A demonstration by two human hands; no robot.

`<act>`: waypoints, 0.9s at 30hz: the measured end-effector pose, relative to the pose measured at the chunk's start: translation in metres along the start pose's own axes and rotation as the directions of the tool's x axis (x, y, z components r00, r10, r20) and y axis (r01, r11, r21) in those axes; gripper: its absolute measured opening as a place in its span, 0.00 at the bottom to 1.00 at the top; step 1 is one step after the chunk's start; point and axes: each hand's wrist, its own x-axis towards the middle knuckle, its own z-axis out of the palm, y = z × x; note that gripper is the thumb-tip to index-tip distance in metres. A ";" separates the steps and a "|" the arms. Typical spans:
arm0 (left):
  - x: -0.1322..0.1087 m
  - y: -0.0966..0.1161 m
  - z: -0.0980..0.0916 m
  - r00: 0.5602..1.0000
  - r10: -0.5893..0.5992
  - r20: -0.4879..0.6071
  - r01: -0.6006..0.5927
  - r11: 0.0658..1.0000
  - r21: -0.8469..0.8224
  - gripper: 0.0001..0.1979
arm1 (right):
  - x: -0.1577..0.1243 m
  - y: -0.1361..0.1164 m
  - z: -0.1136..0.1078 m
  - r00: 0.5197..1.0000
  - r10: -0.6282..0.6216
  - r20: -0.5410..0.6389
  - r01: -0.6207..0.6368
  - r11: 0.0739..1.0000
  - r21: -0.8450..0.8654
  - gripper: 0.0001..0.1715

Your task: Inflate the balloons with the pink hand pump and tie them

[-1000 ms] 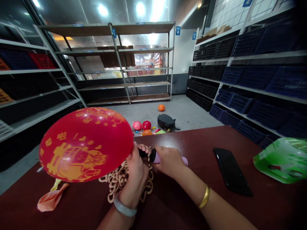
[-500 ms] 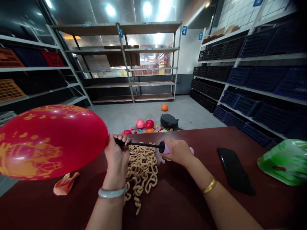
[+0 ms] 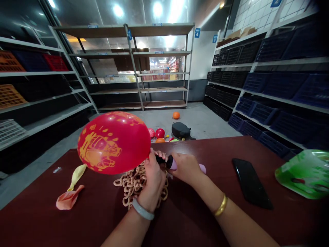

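A red balloon [image 3: 115, 144] with yellow printed figures sits inflated at the left, its neck by my left hand [image 3: 155, 171]. That hand is closed around the black end of a hand pump [image 3: 169, 162] and the balloon's neck. My right hand [image 3: 186, 168] grips the lilac part of the pump, close beside the left, and no rod shows between them. Beneath my left hand, tan wavy strands [image 3: 131, 187] are heaped on the table, partly hidden by the hand and balloon.
Limp yellow [image 3: 77, 176] and coral balloons [image 3: 68, 200] lie on the brown table [image 3: 195, 219] at left. At right are a black phone [image 3: 252, 181] and a green plastic pack [image 3: 303, 175]. Beyond the table, several balloons and a dark bag [image 3: 181, 131] lie on the floor.
My left hand has moved right towards my right hand, pushing the pump together so its rod no longer shows. The red balloon has shifted right with it and appears smaller in view.
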 end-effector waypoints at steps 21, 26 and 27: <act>0.049 0.089 -0.030 0.980 0.185 -0.074 -0.187 0.982 -0.021 0.13 | 0.004 0.019 -0.004 1.000 -0.025 0.020 0.026 0.998 -0.050 0.27; 0.038 0.061 -0.020 0.985 0.165 -0.057 -0.167 0.985 -0.036 0.13 | 0.002 0.019 -0.007 1.000 -0.005 -0.008 0.004 0.998 -0.065 0.26; 0.035 0.054 -0.018 0.987 0.150 -0.057 -0.152 0.988 -0.036 0.13 | 0.002 0.018 -0.007 1.000 0.000 -0.004 -0.001 0.998 -0.063 0.26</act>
